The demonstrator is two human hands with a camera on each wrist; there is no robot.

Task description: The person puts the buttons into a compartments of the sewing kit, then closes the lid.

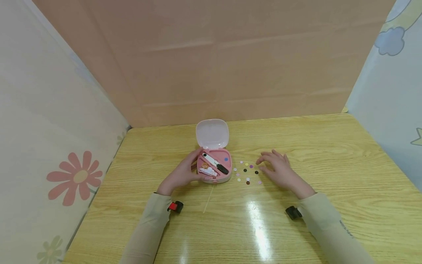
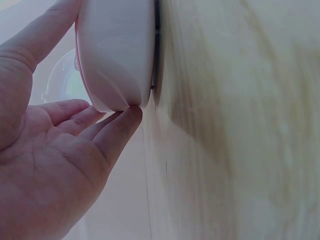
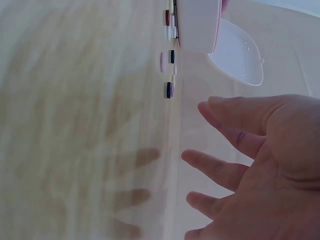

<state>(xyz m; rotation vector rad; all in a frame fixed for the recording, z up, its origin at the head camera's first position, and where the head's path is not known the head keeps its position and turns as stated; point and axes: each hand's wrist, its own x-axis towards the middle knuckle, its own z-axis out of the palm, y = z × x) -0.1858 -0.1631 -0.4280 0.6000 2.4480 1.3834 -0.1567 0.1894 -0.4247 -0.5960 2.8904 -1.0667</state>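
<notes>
A small pink box [image 1: 215,180] with its white lid [image 1: 212,134] raised stands on the table. My left hand [image 1: 182,175] grips it by its left side, thumb at the front and fingertips at the back, also in the left wrist view [image 2: 60,145]. In its compartments lie a white tool with a black end [image 1: 215,163], a white-and-pink item [image 1: 208,171], an orange-brown round piece [image 1: 204,165] and a blue button [image 1: 226,159]. Several loose buttons [image 1: 245,170] in mixed colours lie right of the box. Just beyond them, my right hand [image 1: 278,170] hovers with spread fingers, holding nothing.
The wooden table [image 1: 329,154] meets a brownish-pink covered wall [image 1: 230,66] behind. A thin pale strand or line [image 1: 208,200] runs in front of the box. Each wrist carries a black strapped device [image 1: 293,212]. Patterned walls stand at both sides.
</notes>
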